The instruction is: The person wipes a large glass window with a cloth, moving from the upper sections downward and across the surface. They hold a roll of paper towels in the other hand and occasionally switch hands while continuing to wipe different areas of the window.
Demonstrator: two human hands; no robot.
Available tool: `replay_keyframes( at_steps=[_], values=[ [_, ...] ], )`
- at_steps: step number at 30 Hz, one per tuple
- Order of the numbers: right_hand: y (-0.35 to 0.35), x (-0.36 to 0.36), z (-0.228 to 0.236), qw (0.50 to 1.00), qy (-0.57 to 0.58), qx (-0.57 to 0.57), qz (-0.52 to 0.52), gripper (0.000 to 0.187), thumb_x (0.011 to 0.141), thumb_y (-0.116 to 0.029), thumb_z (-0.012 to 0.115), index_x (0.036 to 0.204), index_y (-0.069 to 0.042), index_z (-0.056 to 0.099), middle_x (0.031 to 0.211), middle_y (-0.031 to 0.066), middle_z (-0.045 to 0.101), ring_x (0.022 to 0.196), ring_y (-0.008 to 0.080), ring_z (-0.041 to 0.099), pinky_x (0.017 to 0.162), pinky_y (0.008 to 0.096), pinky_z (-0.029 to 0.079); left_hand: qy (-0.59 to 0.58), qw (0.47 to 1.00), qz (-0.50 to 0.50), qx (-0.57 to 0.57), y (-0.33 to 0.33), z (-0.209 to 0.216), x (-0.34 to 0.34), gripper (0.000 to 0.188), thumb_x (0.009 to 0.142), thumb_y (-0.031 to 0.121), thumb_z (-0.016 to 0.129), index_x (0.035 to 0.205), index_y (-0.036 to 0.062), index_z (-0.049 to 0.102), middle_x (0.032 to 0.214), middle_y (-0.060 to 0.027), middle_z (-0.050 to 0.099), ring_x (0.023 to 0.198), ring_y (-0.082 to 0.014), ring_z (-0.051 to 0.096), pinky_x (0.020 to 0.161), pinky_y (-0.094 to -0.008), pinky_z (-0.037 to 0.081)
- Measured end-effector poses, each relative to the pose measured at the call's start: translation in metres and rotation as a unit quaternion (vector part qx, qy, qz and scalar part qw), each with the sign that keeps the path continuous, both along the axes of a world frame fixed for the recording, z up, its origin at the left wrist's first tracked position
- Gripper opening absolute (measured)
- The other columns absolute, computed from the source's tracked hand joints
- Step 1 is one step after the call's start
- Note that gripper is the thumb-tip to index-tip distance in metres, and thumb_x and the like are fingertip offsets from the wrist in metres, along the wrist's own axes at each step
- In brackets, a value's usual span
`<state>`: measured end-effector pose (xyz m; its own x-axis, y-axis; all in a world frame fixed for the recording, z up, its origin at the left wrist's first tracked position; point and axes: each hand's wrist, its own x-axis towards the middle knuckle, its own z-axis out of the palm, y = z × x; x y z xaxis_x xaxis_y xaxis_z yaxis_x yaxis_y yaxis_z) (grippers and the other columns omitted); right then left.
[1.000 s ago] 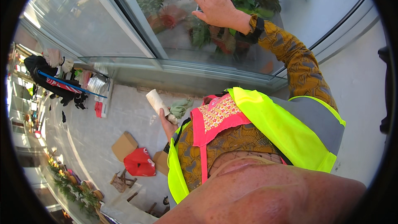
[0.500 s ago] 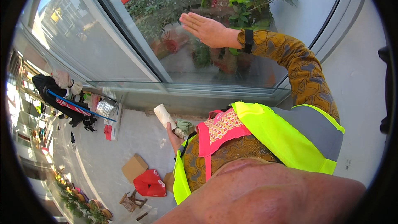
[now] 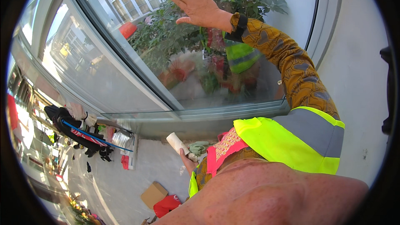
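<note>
My right hand [image 3: 199,9] is raised in front of a window pane [image 3: 250,89], open, with its fingers spread and nothing in them. Whether the palm touches the glass I cannot tell. Low down on the other side, my left hand [image 3: 188,162] is closed around a whitish roll [image 3: 176,142], perhaps paper; its fingers are partly hidden. Beside the roll is a crumpled grey-green cloth [image 3: 199,147], and I cannot tell if that hand holds it too. Leafy shrubs [image 3: 162,41] show through the pane, along with a reflection of a yellow vest.
A metal window frame [image 3: 125,58] divides the panes, with a sill [image 3: 225,112] below. On the grey floor lie a cardboard box [image 3: 153,195] and a red bag [image 3: 167,205]. Black gear with a blue pole [image 3: 96,135] is piled at left. A pale wall [image 3: 354,100] rises on the right.
My right hand has moved upward and its fingers have spread apart. My left hand still has the roll. The whole view has shifted, bringing more of the upper window into sight.
</note>
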<state>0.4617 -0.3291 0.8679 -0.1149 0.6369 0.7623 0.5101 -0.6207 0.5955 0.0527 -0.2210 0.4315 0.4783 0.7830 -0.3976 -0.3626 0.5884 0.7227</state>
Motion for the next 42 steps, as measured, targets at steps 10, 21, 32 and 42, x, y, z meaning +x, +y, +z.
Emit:
replay_keyframes(
  at_steps=[10, 21, 32, 42],
  values=[
    [-0.03, -0.016, -0.104, 0.863, 0.182, -0.42, 0.213, 0.089, 0.089, -0.06, 0.06, 0.153, -0.005, 0.033, 0.164, 0.0091, 0.022, 0.153, 0.0249, 0.016, 0.125, 0.0413, 0.012, -0.037, 0.997, -0.064, 0.028, 0.008, 0.001, 0.0, 0.053, 0.087, 0.053, 0.07, 0.103, 0.003, 0.063, 0.092, -0.0063, 0.066, 0.082, -0.0207, 0.065, 0.073, -0.0344, 0.054],
    [-0.043, -0.022, -0.051, 0.988, 0.115, -0.067, 0.078, 0.087, 0.09, -0.056, 0.059, 0.153, -0.002, 0.033, 0.164, 0.0107, 0.02, 0.153, 0.0259, 0.016, 0.125, 0.0415, 0.012, -0.047, 0.993, -0.103, -0.044, 0.014, -0.007, 0.009, 0.05, 0.09, 0.051, 0.067, 0.103, 0.0034, 0.063, 0.093, -0.007, 0.067, 0.084, -0.0221, 0.066, 0.074, -0.0366, 0.055],
    [-0.074, -0.028, -0.009, 0.988, 0.074, 0.019, 0.136, 0.072, 0.095, -0.046, 0.059, 0.152, -0.008, 0.037, 0.156, 0.0108, 0.037, 0.148, 0.028, 0.027, 0.123, 0.0477, 0.015, -0.012, 0.998, -0.056, 0.0, 0.011, -0.009, 0.011, 0.055, 0.088, 0.055, 0.068, 0.106, 0.0034, 0.063, 0.095, -0.006, 0.065, 0.086, -0.0204, 0.065, 0.076, -0.0339, 0.053],
    [-0.058, -0.034, -0.037, 0.954, 0.119, -0.213, 0.177, 0.068, 0.091, -0.041, 0.065, 0.15, -0.017, 0.042, 0.16, 0.0104, 0.031, 0.149, 0.0273, 0.025, 0.125, 0.0471, 0.017, -0.04, 0.994, -0.093, -0.03, 0.021, -0.006, 0.014, 0.052, 0.088, 0.054, 0.068, 0.102, 0.0037, 0.063, 0.092, -0.0071, 0.066, 0.082, -0.0217, 0.066, 0.072, -0.0359, 0.056]
  ],
)
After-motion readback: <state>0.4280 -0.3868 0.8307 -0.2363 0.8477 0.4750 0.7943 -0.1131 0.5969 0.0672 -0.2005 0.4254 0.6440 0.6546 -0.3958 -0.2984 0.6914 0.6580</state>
